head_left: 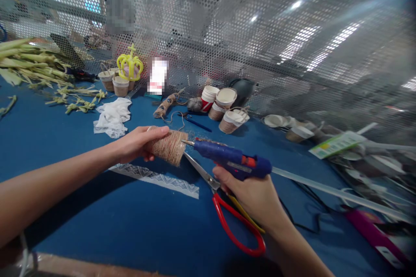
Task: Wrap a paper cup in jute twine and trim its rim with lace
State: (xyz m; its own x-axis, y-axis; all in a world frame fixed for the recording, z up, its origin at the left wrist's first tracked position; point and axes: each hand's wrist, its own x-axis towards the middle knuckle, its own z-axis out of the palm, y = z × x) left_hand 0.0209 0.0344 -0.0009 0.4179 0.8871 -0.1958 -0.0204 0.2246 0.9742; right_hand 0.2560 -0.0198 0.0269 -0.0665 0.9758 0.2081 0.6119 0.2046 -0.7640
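My left hand (138,143) is closed around a paper cup wrapped in twine (169,146), held tilted on its side above the table. In my right hand (248,192) is a blue hot glue gun (232,159), with a clear glue stick (325,190) running out of its back. The gun's metal nozzle meets or nearly meets the cup's edge at its right end. Below the gun lie scissors with red handles (238,231), partly hidden by my right hand. A strip of white patterned lace (156,180) lies flat under the cup.
Bunched white lace (113,114) lies at left, with dried husks (29,62) behind it. Twine-wrapped cups (234,120), a twine bundle (165,105) and a blue pen (199,124) sit farther back. A yellow crown (130,67), a lit phone (158,75) and a perforated metal screen (208,17) stand behind. Clutter fills the right.
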